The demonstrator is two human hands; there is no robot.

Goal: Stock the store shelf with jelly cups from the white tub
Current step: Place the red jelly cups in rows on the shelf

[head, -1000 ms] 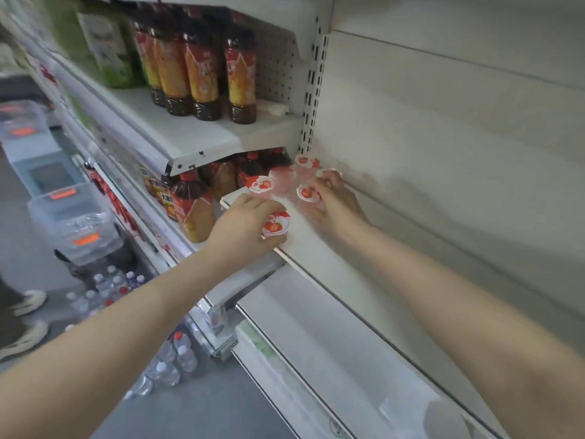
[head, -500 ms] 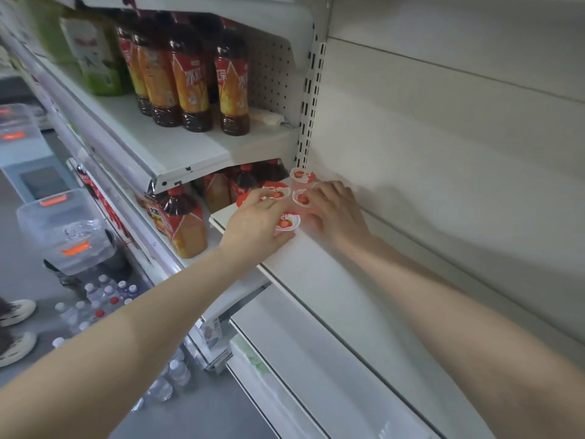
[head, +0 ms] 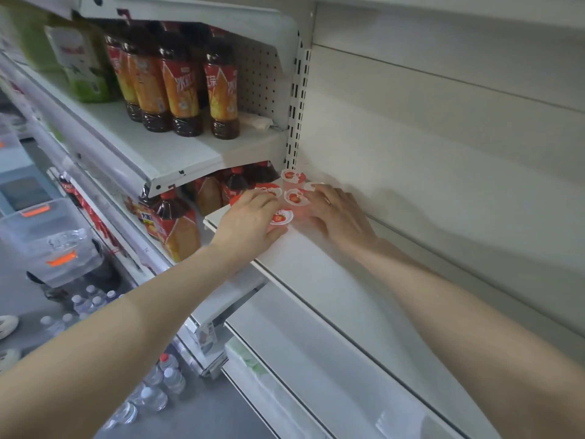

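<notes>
While both hands work at the far left corner of the white shelf (head: 316,280), the left hand (head: 250,220) lies palm down with fingers curved over a jelly cup (head: 280,217), thumb against its near side; only the cup's strawberry-printed lid shows past the knuckles. The right hand (head: 338,213) rests palm down just beside it, fingers extended and loosely spread toward the back panel, fingertips touching another jelly cup lid (head: 296,197). Compared with half a second ago, the left hand has slid a little farther in, so its cup now sits closer to the cluster, and the right hand has flattened out over the shelf board. Five cups show in all, bunched near the slotted upright (head: 297,109): one at the very back (head: 292,176), one under the left fingers' tips (head: 269,189), one partly hidden by the right fingers (head: 313,185). Each cup stands upright, foil lid facing up; being round, none shows a long axis. Beyond the hands, bottles of iced tea (head: 186,87) stand on the neighbouring upper shelf, more bottles below (head: 177,226). Clear bins (head: 47,239) and water bottles (head: 155,394) sit down by the floor at left.
</notes>
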